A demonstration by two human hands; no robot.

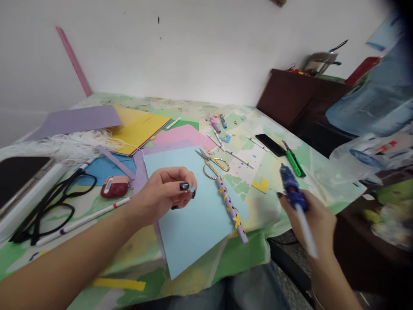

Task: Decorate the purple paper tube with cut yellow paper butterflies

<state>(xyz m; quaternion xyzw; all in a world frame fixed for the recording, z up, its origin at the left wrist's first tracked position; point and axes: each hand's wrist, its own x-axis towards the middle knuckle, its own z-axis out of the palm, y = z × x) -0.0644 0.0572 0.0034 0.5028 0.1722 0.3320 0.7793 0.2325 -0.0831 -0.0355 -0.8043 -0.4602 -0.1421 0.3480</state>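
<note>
My left hand (171, 189) hovers over a light blue sheet of paper (183, 232), with thumb and fingertips pinched on a tiny pale blue piece (192, 188), too small to make out well. On the right, my right hand (311, 219) is wrapped round a blue hot glue gun (293, 189). Its nozzle points away from me, and a whitish glue stick (306, 232) sticks out of its back end. Gold-handled scissors (211, 163) lie partly open on the blue sheet's far edge. A purple paper tube (231, 211) with yellow bits and dark dots lies at the sheet's right side.
A green box cutter (293, 162) lies beside a black phone (270, 144). Yellow paper (142, 125), white string (80, 146), black glasses (64, 198) and a dark red case (115, 186) are on the left. Several white markers (240, 158) lie about; a dark brown cabinet (297, 94) stands right.
</note>
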